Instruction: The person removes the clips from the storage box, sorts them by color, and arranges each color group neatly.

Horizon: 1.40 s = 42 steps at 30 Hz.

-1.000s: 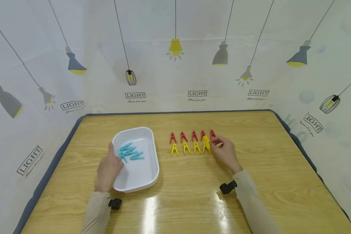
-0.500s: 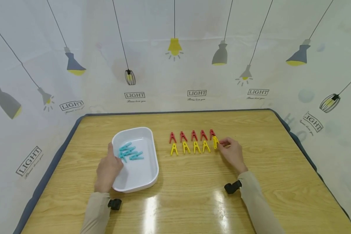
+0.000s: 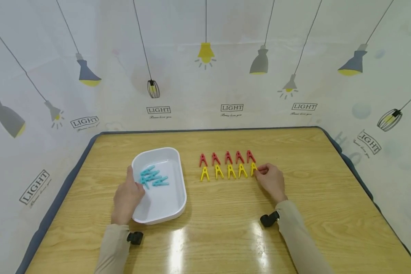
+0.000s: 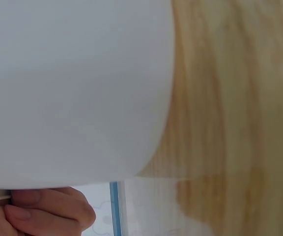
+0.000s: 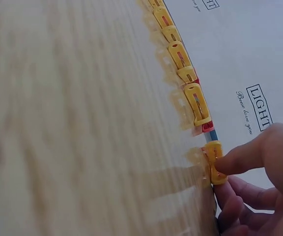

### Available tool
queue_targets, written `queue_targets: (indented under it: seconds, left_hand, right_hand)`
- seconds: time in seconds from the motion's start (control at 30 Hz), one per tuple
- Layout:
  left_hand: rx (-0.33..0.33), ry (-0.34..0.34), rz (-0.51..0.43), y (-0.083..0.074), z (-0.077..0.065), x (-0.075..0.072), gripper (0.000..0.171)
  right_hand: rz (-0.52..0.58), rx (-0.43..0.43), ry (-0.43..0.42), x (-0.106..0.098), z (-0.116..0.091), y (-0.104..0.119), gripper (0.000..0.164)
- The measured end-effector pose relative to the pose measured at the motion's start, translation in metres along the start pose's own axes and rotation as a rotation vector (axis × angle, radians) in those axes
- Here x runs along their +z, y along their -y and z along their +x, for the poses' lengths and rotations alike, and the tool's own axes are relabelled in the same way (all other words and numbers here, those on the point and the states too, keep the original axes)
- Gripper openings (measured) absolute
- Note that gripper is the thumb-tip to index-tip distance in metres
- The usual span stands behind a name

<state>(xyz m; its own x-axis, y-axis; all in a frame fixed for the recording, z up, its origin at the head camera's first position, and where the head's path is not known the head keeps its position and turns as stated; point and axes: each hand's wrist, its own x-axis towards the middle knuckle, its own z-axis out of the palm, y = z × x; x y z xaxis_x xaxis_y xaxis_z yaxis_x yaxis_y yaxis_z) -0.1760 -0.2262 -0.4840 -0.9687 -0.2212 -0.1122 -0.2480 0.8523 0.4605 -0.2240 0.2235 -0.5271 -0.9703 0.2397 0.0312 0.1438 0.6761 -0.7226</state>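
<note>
My left hand [image 3: 126,199] grips the left rim of a white plastic tray [image 3: 159,207], thumb over the edge. Inside it several light-blue clothespins [image 3: 160,181] lie in a loose pile. In the left wrist view the tray wall [image 4: 77,108] fills much of the picture, with curled fingers [image 4: 58,209] below it. My right hand [image 3: 271,182] pinches a yellow clothespin [image 3: 253,167] between thumb and fingertips, at the right end of a row of yellow clothespins [image 3: 231,172]. The right wrist view shows the pinched clothespin [image 5: 215,150] right at the tabletop, legs spread apart in the head view.
Behind the yellow row runs a matching row of red clothespins [image 3: 228,156], legs toward me. Everything rests on a wood-grain table [image 3: 219,228]. A pale curtain [image 3: 178,76] printed with lamps stands along the back and sides.
My right hand has carried a yellow clothespin rightward to the end of the yellow row, in front of the last red one. The clothespin has turned legs-toward-me. My left hand and the tray stay put.
</note>
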Motion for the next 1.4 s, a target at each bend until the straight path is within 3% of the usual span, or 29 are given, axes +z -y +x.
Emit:
queue_targets:
  seconds: [0.17, 0.47, 0.73, 1.13, 1.4]
  left_hand:
    - [0.001, -0.002, -0.008, 0.002, 0.000, -0.001, 0.075]
    - [-0.005, 0.005, -0.027, 0.004, 0.002, -0.002, 0.076]
    - [-0.017, -0.004, -0.044, 0.005, 0.002, -0.002, 0.076]
    - [-0.060, 0.016, -0.073, 0.000, 0.005, -0.002, 0.077]
    - [-0.085, 0.015, -0.091, 0.000, 0.006, -0.003, 0.078]
  right_hand:
    - [0.015, -0.010, 0.031, -0.003, -0.001, 0.004, 0.027]
    - [0.042, -0.103, -0.040, -0.017, 0.001, 0.032, 0.025]
    - [0.104, -0.190, 0.006, -0.017, -0.005, 0.080, 0.024]
    - [0.173, -0.317, 0.055, 0.004, -0.009, 0.155, 0.020]
    - [0.158, -0.390, 0.189, 0.030, -0.012, 0.207, 0.016]
